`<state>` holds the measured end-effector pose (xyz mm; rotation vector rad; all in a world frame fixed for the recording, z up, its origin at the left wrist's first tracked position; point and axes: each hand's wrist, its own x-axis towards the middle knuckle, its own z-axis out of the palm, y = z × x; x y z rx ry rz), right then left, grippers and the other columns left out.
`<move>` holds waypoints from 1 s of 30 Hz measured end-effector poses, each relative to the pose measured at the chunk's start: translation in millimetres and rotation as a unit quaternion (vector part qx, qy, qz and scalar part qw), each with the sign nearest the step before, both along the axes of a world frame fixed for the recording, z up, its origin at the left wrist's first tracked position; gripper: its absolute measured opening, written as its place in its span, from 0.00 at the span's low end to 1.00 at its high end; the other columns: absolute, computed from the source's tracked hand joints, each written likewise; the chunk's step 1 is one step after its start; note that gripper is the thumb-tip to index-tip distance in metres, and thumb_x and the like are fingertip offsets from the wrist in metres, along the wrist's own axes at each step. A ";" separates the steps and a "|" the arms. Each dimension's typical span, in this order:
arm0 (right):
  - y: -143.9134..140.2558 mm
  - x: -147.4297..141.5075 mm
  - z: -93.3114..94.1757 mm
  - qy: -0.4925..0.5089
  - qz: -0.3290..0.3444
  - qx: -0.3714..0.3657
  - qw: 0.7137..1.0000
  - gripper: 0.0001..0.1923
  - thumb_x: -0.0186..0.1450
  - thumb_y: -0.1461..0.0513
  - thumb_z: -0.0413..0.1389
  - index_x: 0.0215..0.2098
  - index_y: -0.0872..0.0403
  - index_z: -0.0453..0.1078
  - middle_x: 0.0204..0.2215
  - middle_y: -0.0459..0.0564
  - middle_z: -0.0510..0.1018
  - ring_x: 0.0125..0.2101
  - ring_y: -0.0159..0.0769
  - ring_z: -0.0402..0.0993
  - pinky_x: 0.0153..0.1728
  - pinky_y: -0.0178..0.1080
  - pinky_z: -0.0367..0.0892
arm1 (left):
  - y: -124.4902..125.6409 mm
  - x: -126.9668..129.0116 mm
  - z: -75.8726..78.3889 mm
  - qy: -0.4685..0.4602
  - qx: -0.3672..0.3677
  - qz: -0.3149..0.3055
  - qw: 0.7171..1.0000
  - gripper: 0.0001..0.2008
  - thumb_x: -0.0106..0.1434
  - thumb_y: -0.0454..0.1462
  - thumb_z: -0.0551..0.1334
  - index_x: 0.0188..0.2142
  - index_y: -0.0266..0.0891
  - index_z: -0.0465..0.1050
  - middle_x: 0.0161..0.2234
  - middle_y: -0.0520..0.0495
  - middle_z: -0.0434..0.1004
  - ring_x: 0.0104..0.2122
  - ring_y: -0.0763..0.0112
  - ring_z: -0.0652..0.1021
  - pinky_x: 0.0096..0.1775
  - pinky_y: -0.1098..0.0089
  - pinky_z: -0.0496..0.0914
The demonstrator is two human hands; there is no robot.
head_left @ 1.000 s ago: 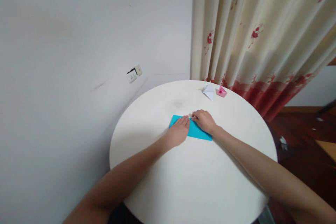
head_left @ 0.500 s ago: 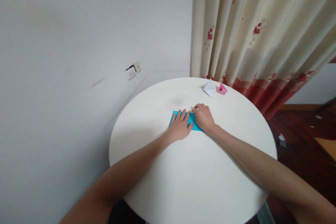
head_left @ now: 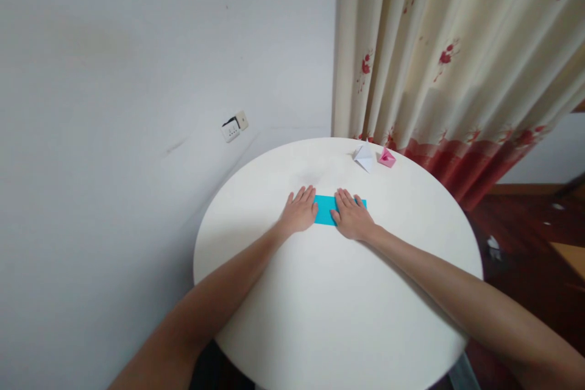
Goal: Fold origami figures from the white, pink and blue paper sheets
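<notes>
A blue sheet of paper [head_left: 325,211], folded into a rectangle, lies flat on the round white table [head_left: 338,304]. My left hand [head_left: 298,211] rests over its left end with the fingers stretched out and pointing away from me. On the right part of the paper lies my right hand [head_left: 351,214], palm down, fingers extended. Between the two hands a strip of blue shows, and a corner peeks out past the right fingers. The paper's left end is hidden under my left hand.
Near the table's far edge stand a white folded paper shape [head_left: 364,158] and a pink folded paper piece [head_left: 386,157]. Behind them hangs a floral curtain [head_left: 439,91]. A wall with a power socket [head_left: 231,130] borders the table on the left.
My right hand has gone from curled fingers at the paper's right side to lying flat on it. My left hand has shifted left, to the paper's left end.
</notes>
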<state>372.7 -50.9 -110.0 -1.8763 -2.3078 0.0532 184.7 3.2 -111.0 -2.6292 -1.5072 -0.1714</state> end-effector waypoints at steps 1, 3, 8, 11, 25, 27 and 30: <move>-0.5 -0.1 -0.3 -0.002 -0.003 -0.001 1.000 0.35 0.72 0.52 0.35 0.69 0.66 0.44 0.69 0.61 0.45 0.69 0.47 0.39 0.65 0.53 0.40 | -1.9 -1.1 0.7 -0.002 0.009 0.008 1.000 0.28 0.71 0.43 0.40 0.68 0.38 0.50 0.69 0.43 0.49 0.67 0.54 0.53 0.62 0.43 0.52; -0.6 -1.2 -1.3 -0.006 -0.001 0.006 1.000 0.34 0.72 0.52 0.35 0.69 0.65 0.44 0.69 0.60 0.45 0.69 0.46 0.39 0.65 0.53 0.40 | -7.0 -0.1 1.1 -0.004 0.041 0.009 0.999 0.28 0.71 0.43 0.40 0.67 0.36 0.52 0.68 0.40 0.52 0.67 0.51 0.52 0.62 0.39 0.47; 3.6 -2.1 -4.5 -0.014 0.025 0.025 0.999 0.33 0.72 0.55 0.36 0.69 0.65 0.45 0.69 0.59 0.46 0.69 0.45 0.40 0.65 0.53 0.39 | -17.4 15.3 -1.3 0.014 0.034 -0.156 0.987 0.28 0.72 0.40 0.39 0.66 0.27 0.53 0.67 0.34 0.53 0.67 0.59 0.54 0.65 0.53 0.47; 10.3 1.2 -4.5 -0.014 0.055 0.023 0.998 0.32 0.71 0.56 0.36 0.69 0.64 0.45 0.69 0.58 0.47 0.69 0.44 0.40 0.65 0.52 0.39 | -18.8 22.3 -2.2 0.007 -0.002 -0.167 0.986 0.29 0.72 0.39 0.39 0.66 0.22 0.50 0.68 0.32 0.48 0.68 0.60 0.52 0.65 0.59 0.49; 9.8 -2.8 -4.0 0.004 0.060 0.039 0.997 0.29 0.70 0.61 0.40 0.68 0.64 0.50 0.68 0.60 0.53 0.67 0.45 0.45 0.64 0.50 0.44 | -13.7 20.4 -0.6 -0.020 -0.033 -0.081 0.996 0.29 0.71 0.46 0.41 0.68 0.37 0.48 0.69 0.44 0.47 0.68 0.58 0.48 0.65 0.50 0.48; 9.1 -3.9 -4.0 0.008 0.061 0.039 0.997 0.29 0.70 0.61 0.40 0.68 0.65 0.50 0.68 0.60 0.53 0.67 0.45 0.46 0.64 0.50 0.44 | -12.3 19.8 -1.0 -0.022 -0.034 -0.081 0.996 0.30 0.71 0.45 0.41 0.68 0.36 0.47 0.69 0.44 0.47 0.68 0.58 0.48 0.65 0.49 0.48; 9.6 -4.0 -3.0 0.011 0.062 0.035 0.997 0.29 0.71 0.61 0.39 0.68 0.64 0.50 0.68 0.60 0.52 0.68 0.45 0.45 0.64 0.50 0.44 | -9.6 18.1 -1.4 -0.027 -0.035 -0.083 0.996 0.30 0.71 0.46 0.41 0.68 0.36 0.47 0.69 0.45 0.46 0.68 0.58 0.49 0.65 0.50 0.47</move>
